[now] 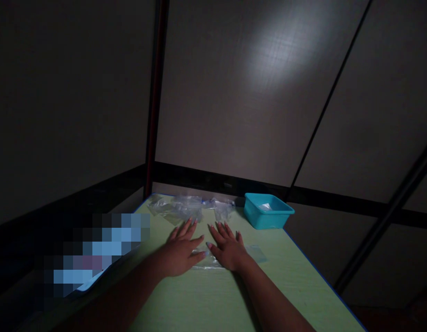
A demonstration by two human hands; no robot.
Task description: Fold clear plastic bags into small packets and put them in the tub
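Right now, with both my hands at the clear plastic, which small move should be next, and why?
Perhaps slide the right hand outward along the clear plastic: like the left hand, it is spread palm down, and the plastic's right end extends past it.

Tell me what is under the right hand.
Under the right hand, a clear plastic sheet shows on both sides, lying on the green table; the hand hides the rest.
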